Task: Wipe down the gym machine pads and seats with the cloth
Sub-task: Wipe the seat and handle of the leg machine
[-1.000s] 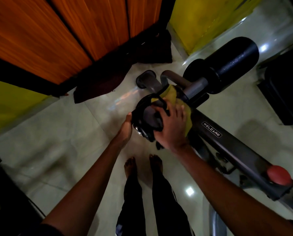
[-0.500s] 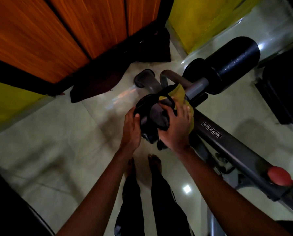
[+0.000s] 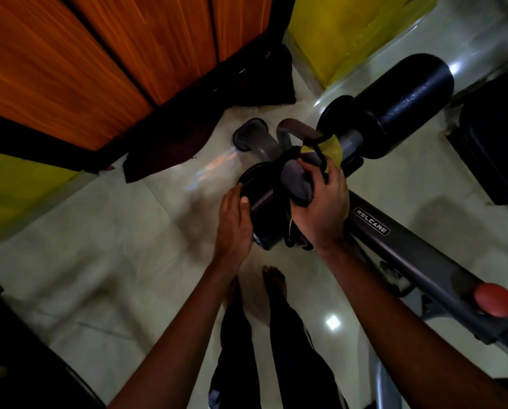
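A black roller pad (image 3: 264,208) sits at the near end of the grey Welcare machine bar (image 3: 400,249). My left hand (image 3: 232,222) lies against the pad's left end with fingers fairly straight. My right hand (image 3: 320,208) grips a yellow cloth (image 3: 333,150) with dark edging, bunched with a grey fold, and presses it on the pad's top right. A second, larger black roller pad (image 3: 406,95) stands out from the bar at the upper right.
A red knob (image 3: 496,299) sits on the bar at the right. Grey foot tubes (image 3: 258,140) rest on the pale tiled floor. Orange wooden doors (image 3: 99,54) and a dark mat (image 3: 187,137) lie beyond. My bare feet (image 3: 273,281) stand below the pad.
My left hand has slid from under the pad's left side up onto its end. My right hand with the cloth has shifted up and right over the pad.
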### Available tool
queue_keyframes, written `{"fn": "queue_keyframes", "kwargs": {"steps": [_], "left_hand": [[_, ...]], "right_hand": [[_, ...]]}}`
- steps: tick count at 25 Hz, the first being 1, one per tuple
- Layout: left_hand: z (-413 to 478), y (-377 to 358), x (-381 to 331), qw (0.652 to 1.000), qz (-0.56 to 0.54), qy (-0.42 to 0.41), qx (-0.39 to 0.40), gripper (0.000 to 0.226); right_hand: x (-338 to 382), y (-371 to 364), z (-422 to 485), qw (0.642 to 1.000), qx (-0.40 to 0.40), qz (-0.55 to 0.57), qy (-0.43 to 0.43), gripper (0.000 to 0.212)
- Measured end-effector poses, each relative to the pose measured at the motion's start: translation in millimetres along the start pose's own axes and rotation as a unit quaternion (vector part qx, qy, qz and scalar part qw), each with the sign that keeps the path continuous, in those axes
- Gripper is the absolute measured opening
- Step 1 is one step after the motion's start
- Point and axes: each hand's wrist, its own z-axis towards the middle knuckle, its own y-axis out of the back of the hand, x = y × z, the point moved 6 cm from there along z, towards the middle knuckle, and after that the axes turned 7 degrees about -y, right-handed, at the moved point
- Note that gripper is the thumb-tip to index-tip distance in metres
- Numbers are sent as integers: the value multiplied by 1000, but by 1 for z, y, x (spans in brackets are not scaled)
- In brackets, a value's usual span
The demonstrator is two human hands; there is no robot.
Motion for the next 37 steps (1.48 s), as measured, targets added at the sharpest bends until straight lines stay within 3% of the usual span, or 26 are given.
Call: {"fn": "queue_keyframes", "kwargs": {"steps": [3,7,9,12,15,17,20,22,23,25,27,31,33,37], "left_hand": [[9,-5,20,998,-49,23,27,47],[33,-7,48,985,-117,90,84,41],[43,2,47,992,-38,99,66,39],[32,13,4,991,119,-52,-18,31],[4,1,-16,991,81,-111,5,41],[7,-4,-3,996,43,-77,6,43],[31,-5,27,996,-67,41,51,47],[41,-4,35,992,-57,79,81,39],[45,1,31,996,3,55,75,35],[41,13,1,983,164,-82,31,32],[25,9,-25,959,214,-186,22,39],[7,-9,-20,977,139,-156,53,52],[19,-10,-12,980,109,-147,80,55],[42,-5,9,988,49,-42,142,52]], "right_hand": [[13,-4,-25,999,33,-9,-3,72],[20,-6,-48,989,108,-6,99,78],[8,0,-19,994,80,-1,76,74],[-1,8,8,998,2,65,16,62],[1,1,-3,998,-18,51,-22,62],[4,-3,-20,998,0,41,-37,69],[17,-12,-55,996,82,38,5,78],[17,-12,-66,992,108,45,39,77],[12,-9,-61,993,104,46,41,78],[-4,-4,-44,994,82,66,5,78],[-15,-3,-32,991,52,116,-34,75],[-2,-12,-50,982,-12,164,-90,67],[10,-16,-74,988,28,137,-64,68],[12,-14,-84,989,118,86,21,79]]}}
